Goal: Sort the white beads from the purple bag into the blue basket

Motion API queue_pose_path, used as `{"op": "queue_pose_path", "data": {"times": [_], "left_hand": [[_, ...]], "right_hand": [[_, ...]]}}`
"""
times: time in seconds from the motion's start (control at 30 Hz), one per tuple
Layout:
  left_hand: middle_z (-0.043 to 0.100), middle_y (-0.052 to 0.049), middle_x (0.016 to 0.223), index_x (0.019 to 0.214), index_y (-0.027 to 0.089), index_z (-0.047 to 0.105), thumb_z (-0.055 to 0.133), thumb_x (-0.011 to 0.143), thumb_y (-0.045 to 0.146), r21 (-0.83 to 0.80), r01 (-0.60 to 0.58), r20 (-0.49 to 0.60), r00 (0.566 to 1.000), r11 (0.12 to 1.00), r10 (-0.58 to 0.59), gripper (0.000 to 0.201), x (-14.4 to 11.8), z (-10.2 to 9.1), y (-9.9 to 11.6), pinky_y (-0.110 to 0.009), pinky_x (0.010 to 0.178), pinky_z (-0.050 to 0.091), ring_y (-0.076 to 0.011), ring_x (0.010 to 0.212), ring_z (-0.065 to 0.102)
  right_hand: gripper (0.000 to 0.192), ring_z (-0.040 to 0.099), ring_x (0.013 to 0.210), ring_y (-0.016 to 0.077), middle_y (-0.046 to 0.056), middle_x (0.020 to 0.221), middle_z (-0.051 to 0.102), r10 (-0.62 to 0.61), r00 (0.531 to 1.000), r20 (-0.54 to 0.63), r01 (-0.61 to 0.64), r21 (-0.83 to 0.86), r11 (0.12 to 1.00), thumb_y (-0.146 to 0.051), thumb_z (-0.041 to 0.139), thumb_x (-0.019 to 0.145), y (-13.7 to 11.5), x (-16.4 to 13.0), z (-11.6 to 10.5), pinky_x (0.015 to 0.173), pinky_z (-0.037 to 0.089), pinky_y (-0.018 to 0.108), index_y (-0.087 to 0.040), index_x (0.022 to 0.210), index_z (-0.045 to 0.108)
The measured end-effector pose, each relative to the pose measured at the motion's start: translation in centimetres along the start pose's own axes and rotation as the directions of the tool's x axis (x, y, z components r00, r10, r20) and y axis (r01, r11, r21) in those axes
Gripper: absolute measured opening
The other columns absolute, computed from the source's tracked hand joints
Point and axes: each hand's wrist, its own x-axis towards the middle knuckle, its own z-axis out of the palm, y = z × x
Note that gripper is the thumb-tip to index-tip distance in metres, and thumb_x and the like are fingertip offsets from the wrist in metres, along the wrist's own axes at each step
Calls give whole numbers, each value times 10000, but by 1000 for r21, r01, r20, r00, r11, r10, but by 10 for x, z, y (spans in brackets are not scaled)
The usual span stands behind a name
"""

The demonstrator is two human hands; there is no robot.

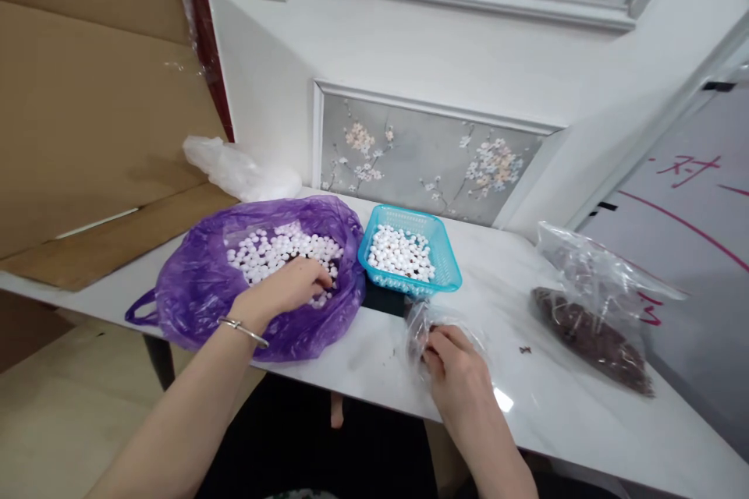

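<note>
Head view shows the left hand inside the wide-open purple plastic bag, fingers curled around small white round beads, maybe pinching some. Right of that bag, the right hand pinches a small clear plastic bag on the white desk, holding it steady.

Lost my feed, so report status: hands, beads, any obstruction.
Left hand in the purple bag, fingers among white beads. Right hand pinching a small clear bag. Blue basket between them, partly filled.
</note>
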Motion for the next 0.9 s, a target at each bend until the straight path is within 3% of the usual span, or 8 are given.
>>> {"op": "queue_pose_path", "data": {"times": [0.17, 0.33, 0.53, 0.67, 0.73, 0.8, 0.83, 0.9], "left_hand": [[769, -117, 905, 865, 197, 783, 540, 711, 81, 112, 113, -39, 993, 987, -109, 310, -5, 20, -25, -331, 808, 469, -278, 903, 682], [763, -93, 912, 855, 217, 779, 584, 689, 92, 84, 122, -54, 992, 989, -118, 285, -8, 21, -32, -320, 828, 462, -269, 914, 671], [754, -100, 1004, 948, 193, 762, 540, 831, 213, -123, 58, -226, 971, 991, -85, 252, -10, 10, -5, -363, 905, 452, -268, 955, 658], [743, -97, 1049, 1089, 154, 709, 533, 889, 341, -376, -19, -335, 935, 926, -117, 325, -16, 13, 31, -308, 819, 514, -227, 917, 674], [759, -69, 930, 1042, 166, 724, 633, 841, 349, -656, -62, -285, 943, 752, -170, 286, -23, 20, 52, -273, 741, 529, -196, 828, 681], [748, -27, 809, 935, 185, 753, 750, 756, 299, -900, -63, -159, 969, 432, -188, 212, -29, 29, 72, -235, 704, 521, -149, 745, 670], [736, -10, 769, 885, 188, 761, 790, 718, 269, -961, -39, -89, 981, 274, -172, 188, -32, 34, 80, -216, 693, 516, -124, 713, 659], [717, 8, 739, 831, 184, 769, 824, 685, 239, -997, 32, 23, 992, 73, -122, 165, -36, 41, 94, -183, 673, 508, -87, 671, 642]], "right_hand": [[250, 673, 708, 213, 87, 858, 728, 16, 998, -60, -6, 159, 987, -201, 490, 835, 6, 0, -4, 625, 527, 314, -204, 722, 713], [165, 670, 726, 226, 68, 869, 718, 162, 978, -128, -120, 288, 950, -312, 553, 858, 8, -5, -11, 667, 536, 340, -217, 895, 683], [178, 640, 553, 187, 3, 613, 667, 357, 934, -32, -289, 522, 803, -384, 626, 841, 3, -5, -21, 539, 528, 291, -214, 805, 664], [223, 737, 706, 234, 61, 750, 765, 400, 915, 56, -336, 656, 676, -402, 657, 821, 6, -3, -23, 661, 609, 343, -187, 872, 689], [247, 753, 806, 256, 89, 857, 786, 408, 909, 84, -345, 699, 626, -390, 679, 804, 8, -4, -23, 748, 617, 376, -178, 930, 693], [265, 751, 858, 267, 99, 911, 785, 411, 907, 94, -348, 717, 604, -378, 692, 792, 9, -5, -21, 794, 613, 394, -173, 960, 699], [273, 750, 866, 269, 99, 927, 781, 416, 905, 89, -348, 718, 603, -379, 691, 790, 9, -6, -20, 796, 614, 397, -173, 968, 701], [278, 747, 858, 269, 96, 953, 770, 432, 899, 69, -349, 707, 615, -381, 679, 788, 10, -7, -18, 779, 618, 398, -176, 974, 703]]}}
